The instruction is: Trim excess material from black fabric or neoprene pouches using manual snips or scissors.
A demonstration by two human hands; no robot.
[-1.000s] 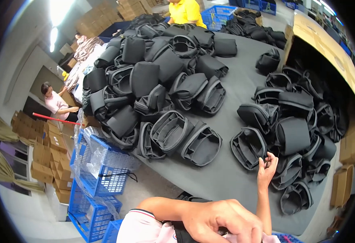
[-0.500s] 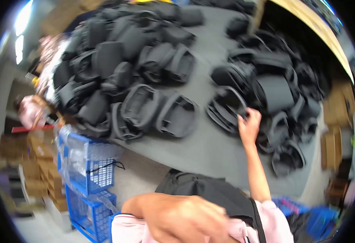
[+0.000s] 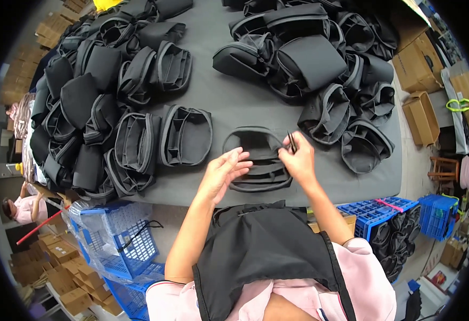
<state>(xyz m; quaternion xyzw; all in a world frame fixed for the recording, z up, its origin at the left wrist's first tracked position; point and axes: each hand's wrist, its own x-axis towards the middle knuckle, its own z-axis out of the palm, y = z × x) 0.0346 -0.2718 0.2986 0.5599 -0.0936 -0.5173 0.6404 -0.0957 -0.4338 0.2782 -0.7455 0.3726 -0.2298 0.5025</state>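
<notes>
In front of me on the grey table (image 3: 213, 69) lies a black pouch (image 3: 261, 167), its mouth spread wide and its inner dividers showing. My left hand (image 3: 225, 172) is at the pouch's left side with fingers stretched out, holding nothing; whether it touches the rim I cannot tell. At the right rim, my right hand (image 3: 300, 159) is closed on a small black two-pronged tool (image 3: 292, 142), its points upward. Its exact kind is too small to make out. Just left of my left hand stands another unzipped black pouch (image 3: 187, 136).
Heaped black pouches (image 3: 98, 69) cover the table's left side, and a second heap (image 3: 309, 64) fills the right. Blue crates (image 3: 138, 241) stand below the table's left edge, with another blue crate (image 3: 384, 208) at right. A person (image 3: 28, 208) is at far left.
My left hand has come up from near my body to the pouch. My right hand, previously reaching to the right heap, is now in front of me, beside a pouch.
</notes>
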